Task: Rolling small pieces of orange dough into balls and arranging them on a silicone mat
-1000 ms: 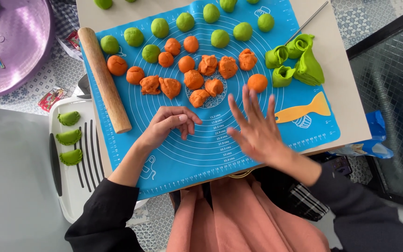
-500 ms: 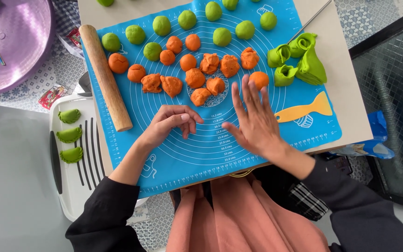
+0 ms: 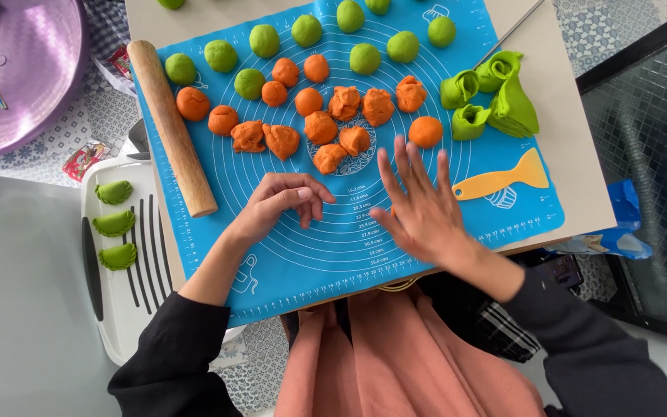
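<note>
left hand (image 3: 275, 205): I see it resting on the blue silicone mat (image 3: 287, 255), fingers curled in with the tips pressed together against the mat; whether a bit of dough sits under them I cannot tell
right hand (image 3: 418, 208): flat over the mat, fingers spread wide and holding nothing; palm hovering or pressing, I cannot tell which
orange dough pieces (image 3: 330, 127): clustered just beyond both sets of fingertips; some rolled smooth, some rough and torn; the nearest rough lump (image 3: 329, 157) lies between the two hands, just ahead, and a round ball (image 3: 425, 132) sits just past the right fingers
handling: I judge the dough soft, light and a little tacky; it would dent under a hard pinch; best cupped from the sides or rolled under a flat palm
green dough balls (image 3: 364, 58): in an arc farther out, well apart from the fingers
green dough sheets (image 3: 496, 96): folded and rolled, beyond the right hand, toward the mat's far right corner
yellow scraper (image 3: 499, 179): on the mat, just right of the right fingers; the closest thing to catch a sweep
rolling pin (image 3: 173, 127): wooden, slanted along the mat's left edge, left of the left hand
white tray (image 3: 121, 293): left of the worktop (image 3: 573, 154), carrying three green folded dumplings (image 3: 115, 224)
purple bowl (image 3: 17, 69): far left, well clear
</note>
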